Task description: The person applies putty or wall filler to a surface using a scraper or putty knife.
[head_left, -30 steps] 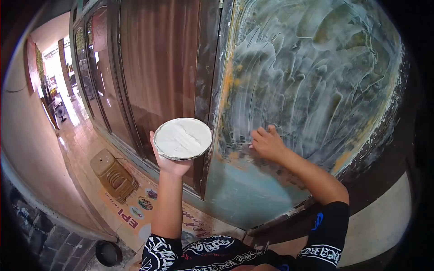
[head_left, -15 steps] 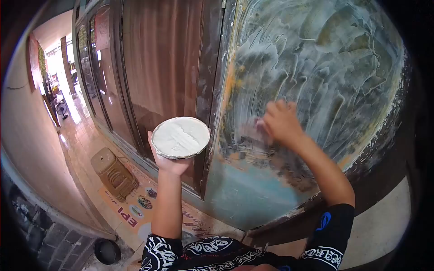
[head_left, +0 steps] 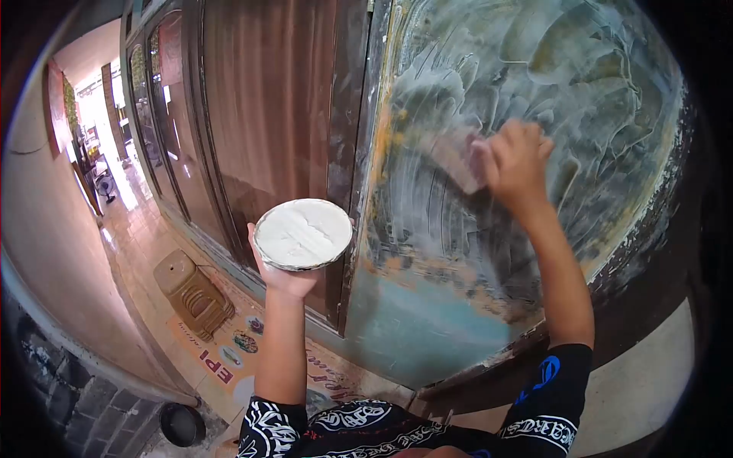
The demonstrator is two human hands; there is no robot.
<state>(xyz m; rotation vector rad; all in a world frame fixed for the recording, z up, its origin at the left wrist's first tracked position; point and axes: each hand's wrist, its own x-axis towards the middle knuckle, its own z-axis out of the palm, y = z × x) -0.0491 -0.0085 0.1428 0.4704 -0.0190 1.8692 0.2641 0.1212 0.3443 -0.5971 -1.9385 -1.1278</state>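
My left hand (head_left: 289, 281) supports a shallow round dish from below, fingers curled up around its edge. White putty (head_left: 304, 235) fills the dish, with a ridge across its smooth surface. My right hand (head_left: 521, 164) is closed on a flat putty scraper (head_left: 458, 159), blurred by motion, its pale blade against the wall panel (head_left: 435, 305). Whitish streaks and ridges of putty cover the panel's dark upper part, with orange-brown patches along the left edge. Lower down the surface is bare blue-green.
A brown curtained glass door (head_left: 267, 114) stands left of the panel. On the tiled floor are a brown plastic stool (head_left: 195, 294), a printed banner (head_left: 229, 366) and a round black container (head_left: 182, 424). Far down the passage stands a fan (head_left: 105, 187).
My right hand has moved up and to the right across the panel with the scraper, whose blade shows more now. My left hand and the dish have barely shifted.
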